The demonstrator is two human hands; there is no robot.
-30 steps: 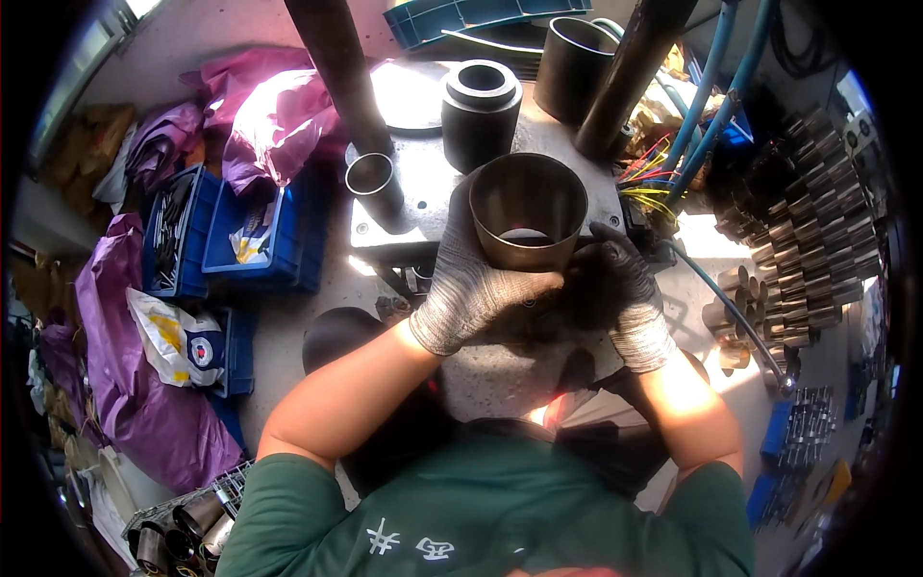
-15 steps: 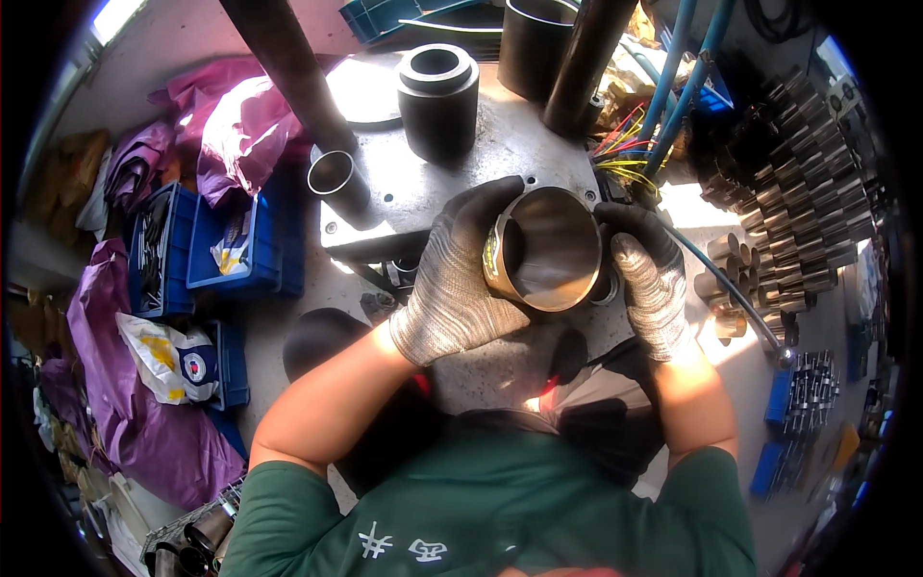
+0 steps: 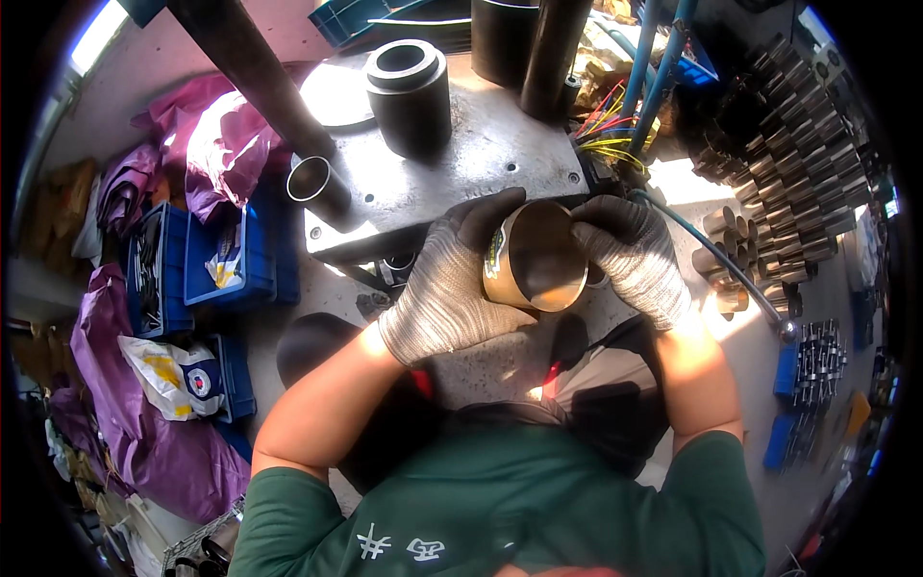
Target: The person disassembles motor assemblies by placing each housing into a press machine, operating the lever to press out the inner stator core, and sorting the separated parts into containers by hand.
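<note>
A short, wide metal sleeve (image 3: 550, 260), open at its end and with a label on its left side, is held in front of my body. My left hand (image 3: 452, 279), in a grey knit glove with dark fingers, wraps round its left side. At the right rim, the bent, gloved fingers of my right hand (image 3: 636, 258) grip the edge; their tips partly cover it. Beyond the sleeve, a thick dark stepped cylinder (image 3: 411, 106) stands upright on a metal plate (image 3: 486, 144). A smaller metal tube (image 3: 317, 183) is at the plate's left edge.
Dark posts (image 3: 250, 72) rise beside the plate. Blue bins (image 3: 231, 264) and purple sheeting (image 3: 144, 404) lie to the left. On the right are a hose (image 3: 716, 255), several rows of stacked metal sleeves (image 3: 803, 192) and small metal parts (image 3: 819, 370) by a blue box.
My right hand has closed in on the sleeve's right rim, its fingers now at the edge. The sleeve has turned slightly. The view has shifted, so the bench sits further left.
</note>
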